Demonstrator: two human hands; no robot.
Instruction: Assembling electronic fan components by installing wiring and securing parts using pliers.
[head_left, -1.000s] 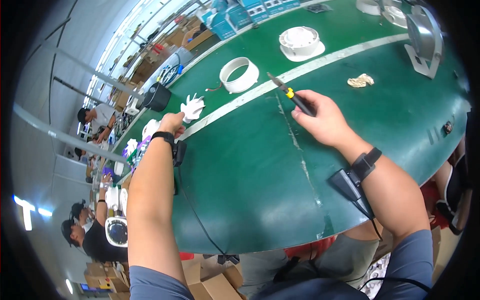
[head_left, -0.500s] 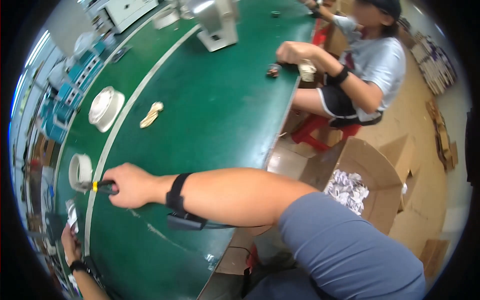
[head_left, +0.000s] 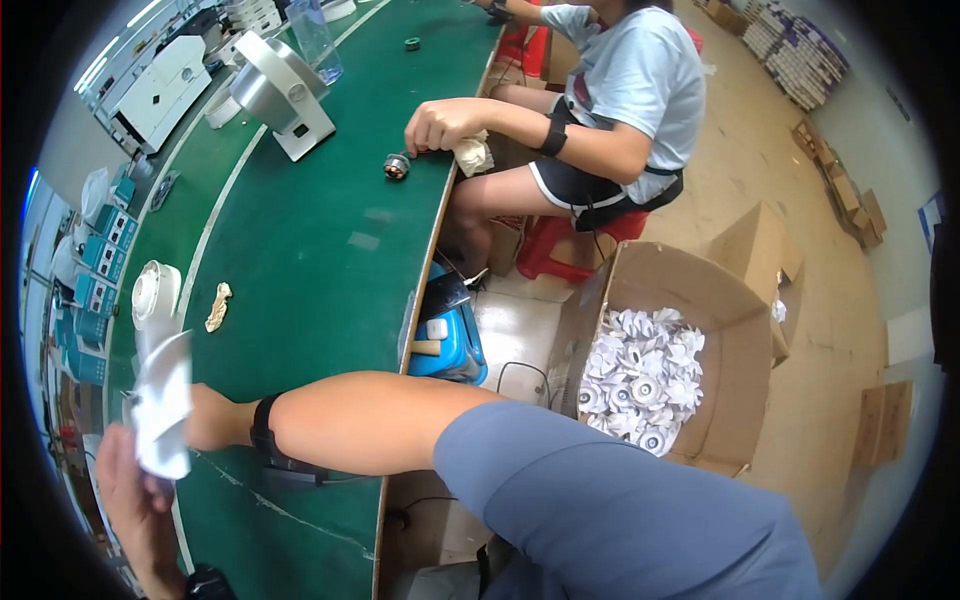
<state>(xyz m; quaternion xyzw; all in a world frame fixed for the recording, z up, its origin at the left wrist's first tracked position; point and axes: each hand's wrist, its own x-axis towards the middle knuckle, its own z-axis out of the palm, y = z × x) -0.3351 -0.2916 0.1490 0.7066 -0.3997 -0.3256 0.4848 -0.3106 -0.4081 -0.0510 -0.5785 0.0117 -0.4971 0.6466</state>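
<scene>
At the lower left, my left hand (head_left: 130, 500) grips a white bladed piece (head_left: 163, 420), apparently a fan impeller, blurred by motion. Its thumb and fingers close on the lower end while the blade stands up above them. My right hand (head_left: 207, 418) is directly behind this piece, over the green table (head_left: 290, 270). The white piece covers its fingers, so whatever they hold is hidden. Beyond the hands stands a round white housing (head_left: 157, 292). A crumpled cream glove or cloth (head_left: 218, 307) lies beside it.
A cardboard box (head_left: 735, 360) of white impellers (head_left: 645, 380) stands right of the table. Farther along, a co-worker (head_left: 640, 90) sits on a red stool (head_left: 570, 245), one hand near a small motor (head_left: 397, 166). A silver-white appliance (head_left: 280, 90) stands on the far table.
My left hand has lifted the white piece up in front of my right hand. The dark-handled tool with a yellow band, earlier in my right hand, is now out of sight. The view has shifted right.
</scene>
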